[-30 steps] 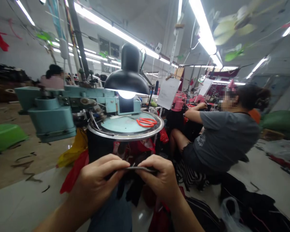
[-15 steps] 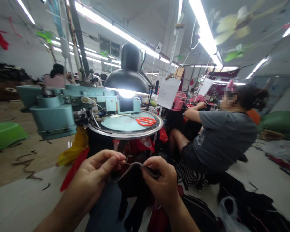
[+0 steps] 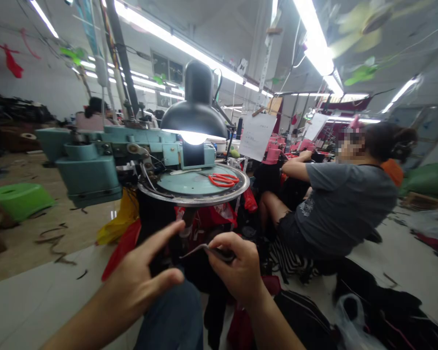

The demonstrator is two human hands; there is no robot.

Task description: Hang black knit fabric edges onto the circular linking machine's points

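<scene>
My right hand (image 3: 237, 267) pinches the edge of a dark piece of fabric (image 3: 195, 253), whose lighter rim shows between thumb and fingers. The rest of the cloth hangs down, dark and hard to tell from what lies behind it. To the left of the fabric, my left hand (image 3: 142, 272) is open, thumb and fingers spread apart with nothing visible in it. Beyond both hands stands a teal machine (image 3: 91, 165) with a round toothed plate (image 3: 168, 184). Orange-handled scissors (image 3: 223, 180) lie on that plate, under a black lamp (image 3: 195, 116) that is lit.
A co-worker in a grey shirt (image 3: 346, 204) sits to the right, on something striped. Black garments (image 3: 387, 301) and a clear plastic bag (image 3: 354, 321) lie on the floor at lower right. A green stool (image 3: 22, 199) stands at left. Paper sheets (image 3: 257, 136) hang behind the plate.
My left hand has let go at the fabric's edge and spread its fingers, moving slightly left and down. My right hand keeps its pinch. The view has shifted a little.
</scene>
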